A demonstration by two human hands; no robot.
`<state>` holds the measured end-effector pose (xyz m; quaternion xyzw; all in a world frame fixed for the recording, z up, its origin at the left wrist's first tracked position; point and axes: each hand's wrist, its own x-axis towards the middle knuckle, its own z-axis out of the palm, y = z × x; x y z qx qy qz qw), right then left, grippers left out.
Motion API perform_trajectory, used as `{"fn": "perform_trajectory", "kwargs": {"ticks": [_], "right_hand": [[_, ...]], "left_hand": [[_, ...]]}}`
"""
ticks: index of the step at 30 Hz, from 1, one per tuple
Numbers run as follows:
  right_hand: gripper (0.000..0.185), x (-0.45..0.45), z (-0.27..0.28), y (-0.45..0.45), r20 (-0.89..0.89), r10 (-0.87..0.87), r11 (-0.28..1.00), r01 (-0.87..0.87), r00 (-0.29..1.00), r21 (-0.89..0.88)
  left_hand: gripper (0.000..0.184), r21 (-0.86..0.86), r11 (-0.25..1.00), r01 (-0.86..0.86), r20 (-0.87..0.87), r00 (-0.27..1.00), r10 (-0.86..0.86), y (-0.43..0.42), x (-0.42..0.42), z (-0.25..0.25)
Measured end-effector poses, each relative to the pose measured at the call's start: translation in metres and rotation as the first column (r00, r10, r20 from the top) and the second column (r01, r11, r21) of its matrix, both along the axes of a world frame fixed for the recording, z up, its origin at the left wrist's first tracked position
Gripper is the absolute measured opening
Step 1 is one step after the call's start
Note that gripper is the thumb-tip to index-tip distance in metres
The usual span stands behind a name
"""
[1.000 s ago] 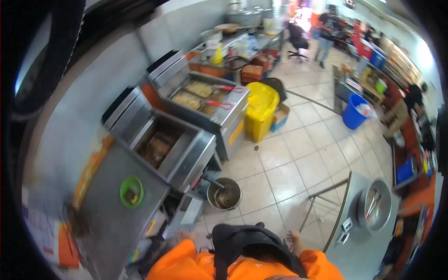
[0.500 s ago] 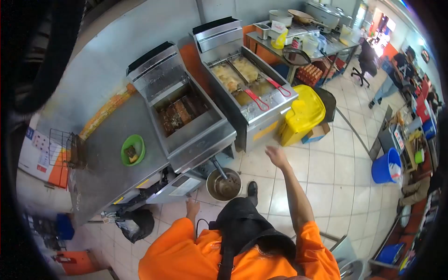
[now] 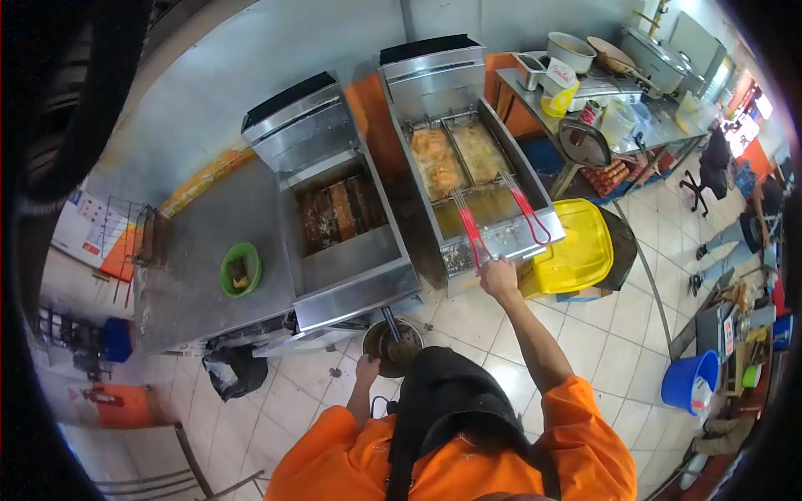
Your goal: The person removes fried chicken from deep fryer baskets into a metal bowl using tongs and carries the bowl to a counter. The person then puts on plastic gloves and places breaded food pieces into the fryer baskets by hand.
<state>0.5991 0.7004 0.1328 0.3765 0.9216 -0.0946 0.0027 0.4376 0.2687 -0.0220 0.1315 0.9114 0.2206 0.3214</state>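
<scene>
My right hand (image 3: 499,279) is at the front of the right-hand deep fryer (image 3: 522,244), its fingers closed at the end of a red-handled fryer basket (image 3: 473,230). Pale orange battered food (image 3: 434,160) bubbles in that basket. A second basket with a red handle (image 3: 528,213) sits beside it, its oil covered in foam. My left hand (image 3: 366,370) hangs low beside the metal pot (image 3: 408,354) on the floor; it seems to hold nothing, fingers loosely apart.
Left of it stands another fryer (image 3: 355,275) with dark contents. A green bowl (image 3: 250,259) with food rests on the steel counter (image 3: 196,288). A yellow bin (image 3: 578,250) stands right of the fryer. A blue bucket (image 3: 687,382) and a person (image 3: 735,242) are farther right.
My right hand has reached forward from above the floor to the left basket's handle. My left hand still hangs low near the pot. The view has moved closer to the right fryer.
</scene>
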Motion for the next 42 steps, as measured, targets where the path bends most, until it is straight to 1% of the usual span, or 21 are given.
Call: {"fn": "perform_trajectory", "kwargs": {"ticks": [3, 6, 10, 13, 16, 17, 19, 20, 23, 24, 26, 28, 29, 30, 32, 34, 35, 37, 39, 41, 42], "right_hand": [[0.018, 0.009, 0.026, 0.003, -0.255, -0.007, 0.999, 0.021, 0.967, 0.051], [0.018, 0.029, -0.034, 0.008, -0.171, 0.074, 0.993, -0.088, 0.982, -0.076], [0.013, 0.029, 0.038, 0.041, -0.062, 0.163, 0.939, -0.175, 0.985, -0.297], [0.013, 0.031, 0.010, 0.048, -0.331, 0.305, 0.937, -0.344, 0.893, -0.065], [0.013, 0.037, -0.013, 0.047, -0.113, 0.307, 0.896, -0.327, 0.945, -0.301], [0.013, 0.034, -0.020, 0.051, -0.073, 0.348, 0.871, -0.351, 0.935, -0.343], [0.014, 0.031, 0.010, 0.064, -0.140, 0.368, 0.857, -0.394, 0.919, -0.332], [0.014, 0.031, 0.020, 0.065, -0.171, 0.372, 0.850, -0.409, 0.912, -0.331], [0.015, 0.035, -0.003, 0.057, -0.162, 0.373, 0.835, -0.407, 0.913, -0.370], [0.016, 0.034, -0.016, 0.057, -0.103, 0.450, 0.805, -0.453, 0.887, -0.383], [0.018, 0.028, -0.045, 0.066, 0.005, 0.588, 0.739, -0.535, 0.809, -0.408], [0.023, 0.037, 0.023, 0.076, -0.445, 0.333, 0.834, -0.480, 0.831, -0.273], [0.026, 0.038, 0.049, 0.082, -0.646, 0.193, 0.879, -0.422, 0.739, -0.220], [0.029, 0.035, 0.043, 0.089, -0.616, 0.030, 0.867, -0.327, 0.787, -0.375], [0.034, 0.029, 0.016, 0.101, -0.470, -0.275, 0.752, -0.117, 0.839, -0.649], [0.031, 0.000, -0.014, 0.101, -0.232, -0.509, 0.041, -0.245, 0.829, -0.969], [0.029, -0.018, -0.019, 0.102, -0.067, -0.538, -0.351, -0.296, 0.840, -0.889], [0.019, -0.057, 0.017, 0.092, 0.039, -0.621, -0.481, -0.341, 0.783, -0.808], [0.012, -0.092, 0.021, 0.104, 0.036, -0.648, -0.514, -0.402, 0.761, -0.758], [0.006, -0.122, -0.024, 0.119, -0.077, -0.635, -0.478, -0.469, 0.769, -0.743], [0.007, -0.122, -0.016, 0.117, -0.086, -0.647, -0.459, -0.477, 0.757, -0.749]], "left_hand": [[0.064, 0.098, 0.985, -0.143, -0.038, 0.988, 0.148, 0.016, 0.007, -0.021], [0.063, 0.047, 0.959, -0.279, 0.020, 0.960, 0.278, 0.032, 0.030, -0.020], [0.066, -0.016, 0.911, -0.412, -0.001, 0.911, 0.412, 0.039, 0.081, -0.028], [0.067, -0.167, 0.871, -0.461, 0.014, 0.883, 0.470, 0.042, 0.134, -0.034], [0.065, -0.330, 0.856, -0.399, 0.146, 0.874, 0.464, 0.033, 0.171, -0.083], [0.045, -0.301, 0.952, -0.050, -0.022, 0.999, 0.046, 0.040, 0.188, -0.061], [0.042, -0.229, 0.826, -0.516, -0.003, 0.848, 0.529, 0.041, 0.208, -0.083], [0.036, -0.043, 0.743, -0.668, -0.109, 0.743, 0.661, 0.045, 0.227, -0.083], [0.058, -0.211, 0.862, -0.462, 0.078, 0.871, 0.486, 0.030, 0.236, -0.081], [0.050, -0.252, 0.947, -0.201, 0.088, 0.969, 0.229, 0.024, 0.238, -0.085], [0.045, -0.226, 0.926, -0.302, 0.155, 0.928, 0.340, 0.033, 0.244, -0.057], [0.042, -0.183, 0.941, -0.283, 0.148, 0.939, 0.311, 0.013, 0.240, -0.072], [0.042, -0.114, 0.887, -0.448, 0.103, 0.883, 0.459, 0.012, 0.236, -0.069], [0.042, -0.036, 0.801, -0.597, 0.076, 0.798, 0.598, 0.015, 0.240, -0.062], [0.042, 0.006, 0.660, -0.751, 0.118, 0.656, 0.746, 0.017, 0.245, -0.063], [0.040, -0.081, 0.503, -0.861, 0.237, 0.473, 0.848, 0.029, 0.235, -0.052], [0.039, -0.139, 0.364, -0.921, 0.299, 0.312, 0.902, 0.046, 0.223, -0.029], [0.036, -0.035, 0.705, -0.708, 0.196, 0.687, 0.699, 0.038, 0.192, -0.072], [0.034, 0.365, 0.550, -0.751, 0.303, 0.655, 0.693, 0.102, 0.157, -0.014], [0.033, 0.709, 0.458, -0.537, 0.361, 0.833, 0.419, 0.167, 0.124, 0.012], [0.037, 0.665, 0.667, -0.335, 0.179, 0.939, 0.293, 0.219, 0.111, 0.094]]}}
